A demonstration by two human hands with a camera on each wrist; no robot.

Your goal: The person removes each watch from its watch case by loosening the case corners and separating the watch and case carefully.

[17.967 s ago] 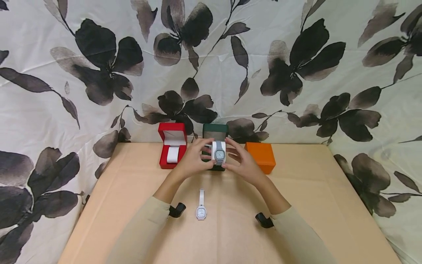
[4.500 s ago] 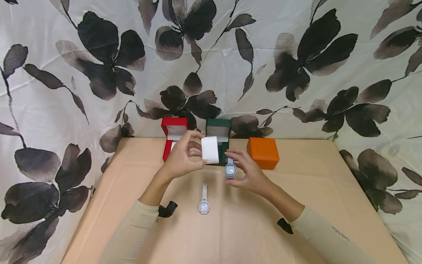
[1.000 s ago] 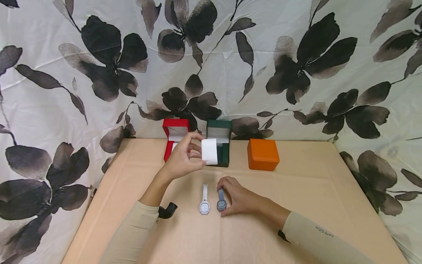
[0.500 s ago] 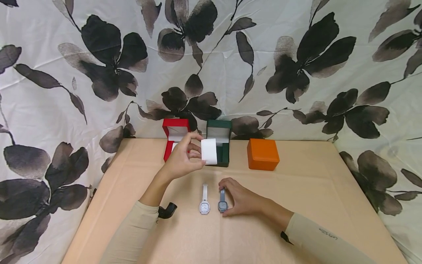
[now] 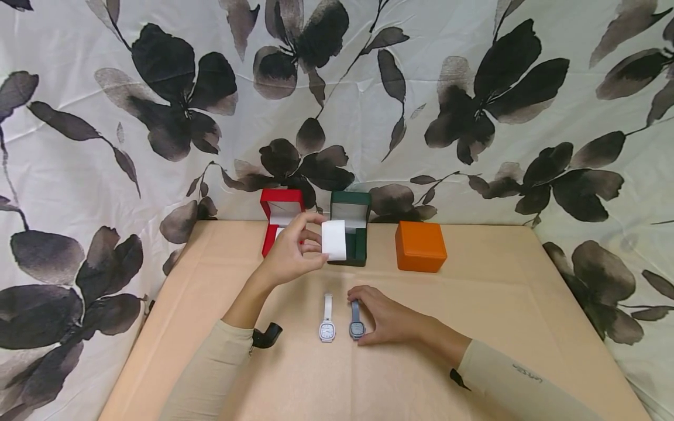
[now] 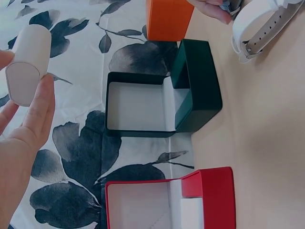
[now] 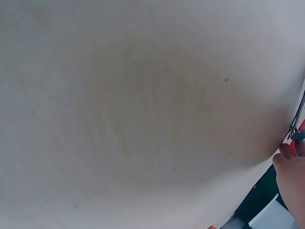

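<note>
My left hand (image 5: 315,238) is raised in front of the open boxes and pinches a white watch cushion (image 5: 334,240) between thumb and fingers; the left wrist view shows the cushion (image 6: 28,62) at my fingertips (image 6: 39,107). My right hand (image 5: 368,316) rests on the table and holds a grey watch (image 5: 356,327) lying flat. A white watch (image 5: 326,321) lies just left of it, parallel. Behind stand an open green box (image 5: 351,231), with no cushion in it, and an open red box (image 5: 281,211) with a white cushion inside.
A closed orange box (image 5: 420,247) sits right of the green box. The tan table (image 5: 500,304) backs onto a flower-print cloth wall (image 5: 474,146). The right wrist view shows mostly tabletop (image 7: 133,109) and a fingertip (image 7: 286,167).
My right hand has laid the grey watch flat beside the white watch and shifted slightly right. My left hand with the cushion has stayed put.
</note>
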